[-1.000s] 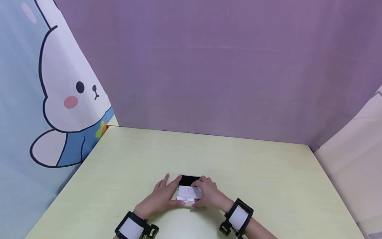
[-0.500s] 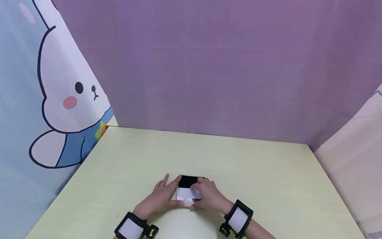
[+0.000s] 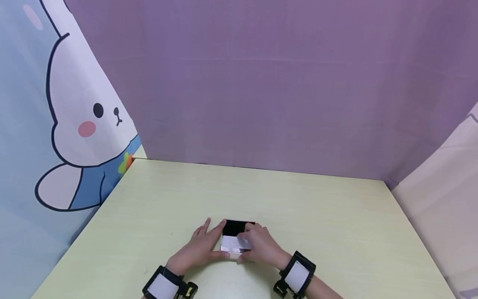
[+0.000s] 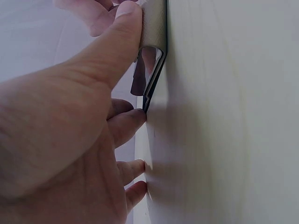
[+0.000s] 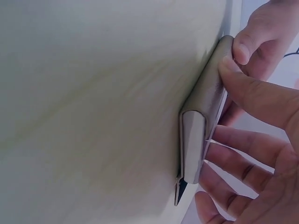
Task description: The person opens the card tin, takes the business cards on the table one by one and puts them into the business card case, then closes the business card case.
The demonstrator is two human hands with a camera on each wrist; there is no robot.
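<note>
small box (image 3: 233, 240) on table (image 3: 336, 216): my left hand (image 3: 199, 247) flat-fingered braces its side, right hand (image 3: 259, 245) pinches its flap

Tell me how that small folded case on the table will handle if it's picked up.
The case looks thin and flat, so probably light and unlikely to roll or tip. Its side appears smooth with a sheen in the right wrist view, so it may be slippery. The left hand and right hand brace it from both sides.

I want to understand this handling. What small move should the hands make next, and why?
Probably the right hand should push the white insert further over the black tray. The left hand braces the side, and part of the black surface is uncovered.
</note>
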